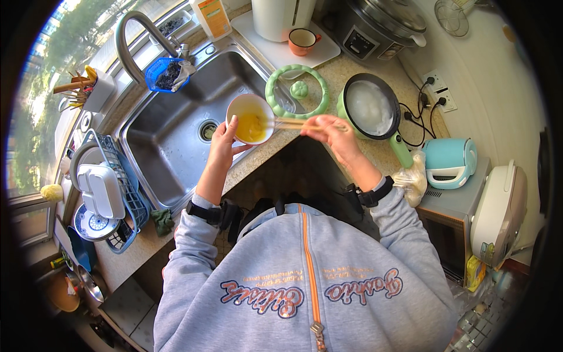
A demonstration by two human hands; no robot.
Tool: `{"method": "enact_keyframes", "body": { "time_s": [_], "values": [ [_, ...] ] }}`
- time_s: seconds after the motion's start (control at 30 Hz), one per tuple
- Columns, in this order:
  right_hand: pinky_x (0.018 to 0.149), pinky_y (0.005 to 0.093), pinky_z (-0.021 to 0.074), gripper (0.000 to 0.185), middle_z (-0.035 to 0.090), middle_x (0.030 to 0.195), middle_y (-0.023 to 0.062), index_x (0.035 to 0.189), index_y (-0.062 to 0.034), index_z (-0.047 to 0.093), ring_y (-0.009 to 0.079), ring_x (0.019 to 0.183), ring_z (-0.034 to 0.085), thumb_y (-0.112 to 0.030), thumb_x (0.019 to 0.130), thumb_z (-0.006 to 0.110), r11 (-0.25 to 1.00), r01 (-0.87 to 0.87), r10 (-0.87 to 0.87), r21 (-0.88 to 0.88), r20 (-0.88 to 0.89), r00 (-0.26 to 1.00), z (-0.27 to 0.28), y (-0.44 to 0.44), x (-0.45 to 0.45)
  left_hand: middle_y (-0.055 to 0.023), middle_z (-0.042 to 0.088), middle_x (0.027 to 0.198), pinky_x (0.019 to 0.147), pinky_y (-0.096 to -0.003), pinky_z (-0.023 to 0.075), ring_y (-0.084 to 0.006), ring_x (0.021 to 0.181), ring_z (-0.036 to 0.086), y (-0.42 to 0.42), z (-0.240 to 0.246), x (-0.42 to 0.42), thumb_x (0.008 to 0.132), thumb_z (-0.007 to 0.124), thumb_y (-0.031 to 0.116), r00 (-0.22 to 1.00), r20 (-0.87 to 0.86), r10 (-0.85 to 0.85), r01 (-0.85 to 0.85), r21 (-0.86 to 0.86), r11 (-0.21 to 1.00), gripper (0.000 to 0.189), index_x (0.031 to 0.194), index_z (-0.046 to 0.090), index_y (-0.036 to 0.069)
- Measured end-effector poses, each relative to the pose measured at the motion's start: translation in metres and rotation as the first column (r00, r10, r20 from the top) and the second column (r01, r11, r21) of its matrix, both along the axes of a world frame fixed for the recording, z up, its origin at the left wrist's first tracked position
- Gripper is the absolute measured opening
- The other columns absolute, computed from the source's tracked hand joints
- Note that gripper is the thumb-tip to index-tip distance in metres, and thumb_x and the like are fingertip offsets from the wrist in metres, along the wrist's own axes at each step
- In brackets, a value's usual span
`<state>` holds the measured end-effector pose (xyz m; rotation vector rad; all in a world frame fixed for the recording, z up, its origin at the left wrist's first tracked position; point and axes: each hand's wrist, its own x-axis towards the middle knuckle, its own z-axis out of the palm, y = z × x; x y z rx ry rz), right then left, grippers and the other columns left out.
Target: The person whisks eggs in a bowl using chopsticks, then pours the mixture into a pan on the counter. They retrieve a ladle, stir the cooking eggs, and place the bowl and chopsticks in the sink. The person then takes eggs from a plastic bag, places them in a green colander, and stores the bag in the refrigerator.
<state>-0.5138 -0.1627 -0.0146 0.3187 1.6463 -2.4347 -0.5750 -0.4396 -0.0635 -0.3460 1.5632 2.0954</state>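
Note:
My left hand (225,141) grips a small bowl (250,100), white inside with a reddish rim, tilted over the sink's front edge. Yellow beaten egg (255,126) lies in its bottom. In my right hand (335,137) is a pair of wooden chopsticks (290,124), whose tips reach over the bowl's rim and look blurred. Just beyond that hand stands a green-handled pot (398,143) with a dark rim, holding whitish, cloudy liquid (368,108). A glass lid with a scalloped green rim (324,94) rests on the counter behind the chopsticks.
The steel sink (162,145) has a curved faucet (125,42) and a blue basket (154,75). Left stands a dish rack (138,193) with dishes. An orange mug (301,44), an electric cooker (374,31), plugged cords (420,114), a plastic bag (413,180) and a turquoise kettle (446,154) surround the pot.

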Motion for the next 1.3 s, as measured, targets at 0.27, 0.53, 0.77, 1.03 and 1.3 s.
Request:
{"method": "enact_keyframes", "body": {
  "time_s": [0.27,0.53,0.77,1.03,1.3],
  "values": [
    [0.083,0.0301,0.0544,0.024,0.063,0.098,0.0155,0.099,0.0067,0.06,0.0251,0.09,0.065,-0.015,0.095,0.049,0.992,-0.102,0.101,-0.072,-0.018,0.995,-0.006,-0.002,-0.003,-0.0106,0.06,0.11,0.078,-0.0433,0.056,-0.021,0.095,0.062,-0.002,0.001,0.0,0.091,0.05,0.046,0.999,0.006,0.039,-0.038,-0.078,0.996,0.047,0.115,0.052,0.005],
    [0.084,0.0311,0.0541,0.024,0.063,0.099,0.0155,0.1,0.0065,0.058,0.0279,0.091,0.065,-0.015,0.094,0.05,0.972,0.048,-0.066,-0.229,-0.072,0.995,-0.007,0.001,-0.002,-0.0123,0.053,0.116,0.073,-0.0411,0.0586,-0.0237,0.1,0.06,-0.005,0.0,-0.003,0.089,0.057,0.043,0.999,0.023,0.047,-0.048,0.045,0.998,0.052,0.121,0.048,0.002],
    [0.085,0.031,0.0537,0.024,0.063,0.1,0.0145,0.102,0.0062,0.058,0.0271,0.092,0.065,-0.015,0.094,0.049,0.991,0.057,-0.065,-0.121,-0.06,0.996,-0.008,-0.003,-0.004,-0.012,0.054,0.116,0.073,-0.0414,0.0586,-0.0234,0.1,0.06,-0.005,-0.005,-0.004,0.088,0.058,0.043,0.999,0.028,0.025,-0.026,0.021,0.999,0.053,0.121,0.049,0.003],
    [0.084,0.0304,0.054,0.023,0.064,0.096,0.0138,0.1,0.0053,0.059,0.0238,0.089,0.065,-0.013,0.095,0.047,0.981,-0.188,0.188,-0.055,0.001,0.982,-0.002,-0.003,0.003,-0.0117,0.054,0.114,0.071,-0.0406,0.0588,-0.0233,0.098,0.061,-0.003,-0.007,-0.004,0.087,0.058,0.045,0.999,0.017,0.035,-0.035,-0.011,0.999,0.055,0.119,0.049,0.001],
    [0.084,0.0307,0.0544,0.024,0.063,0.097,0.0155,0.1,0.0068,0.059,0.025,0.088,0.065,-0.014,0.094,0.048,0.98,-0.043,0.039,-0.194,-0.026,0.999,-0.005,0.0,0.006,-0.011,0.055,0.112,0.072,-0.0406,0.0587,-0.0224,0.095,0.062,0.0,-0.005,-0.004,0.088,0.057,0.045,1.0,0.006,0.031,-0.031,0.011,0.999,0.054,0.118,0.049,0.002]
  ]
}}
